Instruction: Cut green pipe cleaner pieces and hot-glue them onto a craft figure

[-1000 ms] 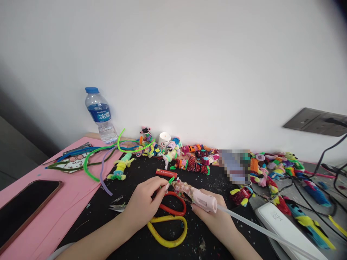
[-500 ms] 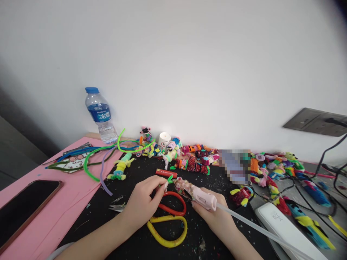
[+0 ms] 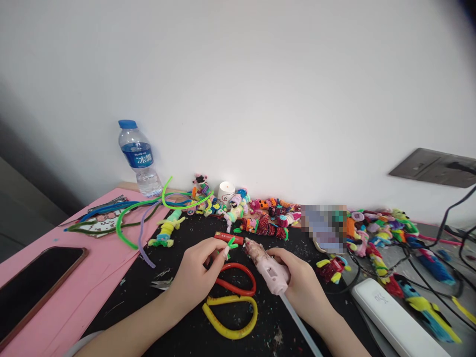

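My left hand [image 3: 199,270] pinches a small green pipe-cleaner piece [image 3: 232,243] between thumb and fingertips. Beside it, my right hand [image 3: 301,282] is wrapped round a pale pink hot glue gun [image 3: 270,272]. A translucent glue stick [image 3: 301,325] sticks out of the gun's back end. The gun's grimy nozzle points up and left, close to the green piece but apart from it. Scissors with one red handle [image 3: 238,265] and one yellow handle [image 3: 232,333] lie under and between my hands. A red lighter-like strip with print [image 3: 228,238] lies just beyond my left fingertips.
Several pipe-cleaner figures [image 3: 264,225] line the wall. Loose pipe cleaners [image 3: 122,225] and a phone [image 3: 40,287] lie on the pink sheet [image 3: 89,292] at left. A water bottle [image 3: 137,158] leans on the wall. At right are a white power bank [image 3: 394,315] and black cables [image 3: 412,270].
The glue gun has turned in my right hand, its back end swinging down toward me and its nozzle shifting slightly right, away from the green piece. My left hand has barely moved.
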A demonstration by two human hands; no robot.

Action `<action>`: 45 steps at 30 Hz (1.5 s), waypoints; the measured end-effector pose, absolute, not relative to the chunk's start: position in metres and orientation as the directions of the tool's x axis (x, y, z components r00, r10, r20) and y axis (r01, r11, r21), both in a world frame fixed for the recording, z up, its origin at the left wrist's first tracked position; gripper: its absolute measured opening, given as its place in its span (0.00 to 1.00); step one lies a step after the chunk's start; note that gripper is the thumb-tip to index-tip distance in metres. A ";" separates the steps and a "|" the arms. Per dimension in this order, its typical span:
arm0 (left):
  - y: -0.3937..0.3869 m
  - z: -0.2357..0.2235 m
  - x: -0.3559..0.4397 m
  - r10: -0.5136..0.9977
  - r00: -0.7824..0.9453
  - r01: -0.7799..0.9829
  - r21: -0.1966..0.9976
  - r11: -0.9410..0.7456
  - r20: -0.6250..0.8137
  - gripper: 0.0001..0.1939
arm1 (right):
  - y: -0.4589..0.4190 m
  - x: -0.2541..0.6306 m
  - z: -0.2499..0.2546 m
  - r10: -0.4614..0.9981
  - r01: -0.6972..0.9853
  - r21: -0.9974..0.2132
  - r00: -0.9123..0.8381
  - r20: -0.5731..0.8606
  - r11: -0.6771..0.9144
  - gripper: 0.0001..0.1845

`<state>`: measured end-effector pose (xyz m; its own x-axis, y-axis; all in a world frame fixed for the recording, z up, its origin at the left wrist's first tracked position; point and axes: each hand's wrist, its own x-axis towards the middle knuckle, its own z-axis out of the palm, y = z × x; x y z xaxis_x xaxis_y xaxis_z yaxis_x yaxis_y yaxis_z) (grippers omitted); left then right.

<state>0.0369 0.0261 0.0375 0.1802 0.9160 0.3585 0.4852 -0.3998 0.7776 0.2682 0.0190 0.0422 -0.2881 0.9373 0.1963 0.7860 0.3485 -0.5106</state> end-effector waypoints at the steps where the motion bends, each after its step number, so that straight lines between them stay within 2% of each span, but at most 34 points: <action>1: 0.026 0.038 0.037 0.919 0.175 0.482 0.783 -0.392 0.352 0.06 | 0.020 0.270 0.043 0.933 0.805 -0.471 -0.305 0.191 0.360 0.19; 6: 0.027 0.037 0.036 0.932 0.160 0.463 0.809 -0.361 0.324 0.06 | 0.023 0.275 0.047 0.925 0.867 -0.323 -0.348 0.153 0.380 0.24; 15: 0.027 0.036 0.037 0.941 0.161 0.434 0.835 -0.338 0.298 0.06 | 0.016 0.276 0.060 0.905 0.859 -0.286 -0.408 0.122 0.425 0.26; 19: 0.026 0.037 0.038 0.933 0.207 0.412 0.839 -0.356 0.295 0.07 | 0.015 0.274 0.062 0.892 0.848 -0.290 -0.385 0.235 0.443 0.26; 23: 0.023 0.041 0.042 0.915 0.315 0.387 0.845 -0.368 0.254 0.09 | 0.012 0.267 0.053 0.861 0.788 -0.384 -0.341 0.377 0.481 0.28; 27: 0.018 0.047 0.046 0.879 0.414 0.377 0.834 -0.402 0.237 0.08 | 0.005 0.254 0.046 0.789 0.692 -0.404 -0.420 0.448 0.598 0.26; 33: 0.015 0.045 0.048 0.853 0.465 0.363 0.828 -0.428 0.237 0.08 | 0.003 0.241 0.042 0.709 0.649 -0.333 -0.483 0.513 0.684 0.22; 45: 0.018 0.043 0.050 0.860 0.470 0.343 0.858 -0.383 0.196 0.08 | 0.003 0.240 0.039 0.693 0.633 -0.348 -0.445 0.567 0.691 0.15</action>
<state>0.0496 0.0183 0.0431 0.4705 0.8604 0.1957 0.3429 -0.3826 0.8579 0.2399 0.0035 0.0391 -0.4448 0.6933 0.5670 0.6335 0.6910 -0.3481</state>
